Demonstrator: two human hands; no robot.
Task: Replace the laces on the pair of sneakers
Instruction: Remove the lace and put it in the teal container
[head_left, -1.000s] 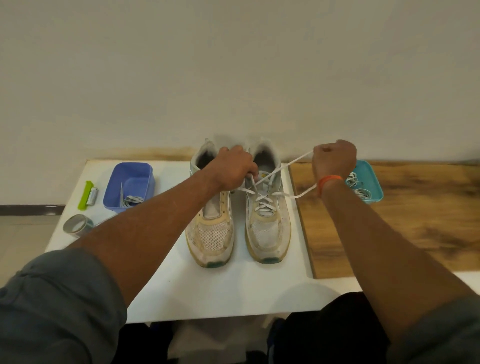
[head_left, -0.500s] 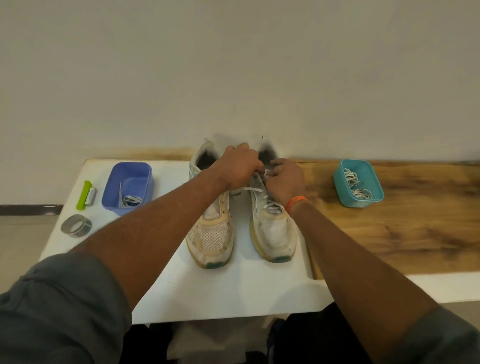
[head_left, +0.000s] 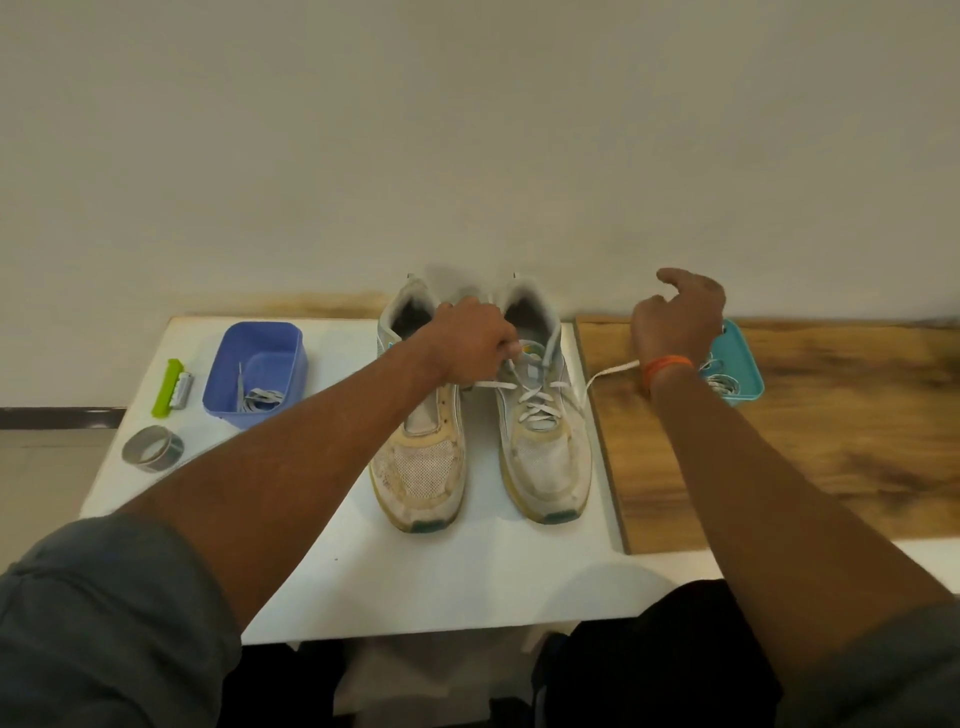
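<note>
Two worn white sneakers stand side by side on the white table, toes toward me. The left sneaker (head_left: 422, 457) has no lace. The right sneaker (head_left: 545, 447) carries a white lace (head_left: 537, 402) crossed through its lower eyelets. My left hand (head_left: 470, 348) pinches the lace at the top of the right sneaker's tongue. My right hand (head_left: 675, 322) is raised over the wooden board with fingers loosely curled. One lace strand stretches from the shoe up to it, and its end is hidden behind my wrist.
A blue tub (head_left: 254, 371) with a grey lace stands at the back left, beside a green tool (head_left: 169, 387) and a tape roll (head_left: 153, 449). A teal tub (head_left: 745, 364) with laces sits on the wooden board (head_left: 805, 452), partly behind my right hand.
My right hand went in to the right sneaker's tongue, then swung back out to the right, drawing a lace strand with it. My left hand stayed at the tongue.
</note>
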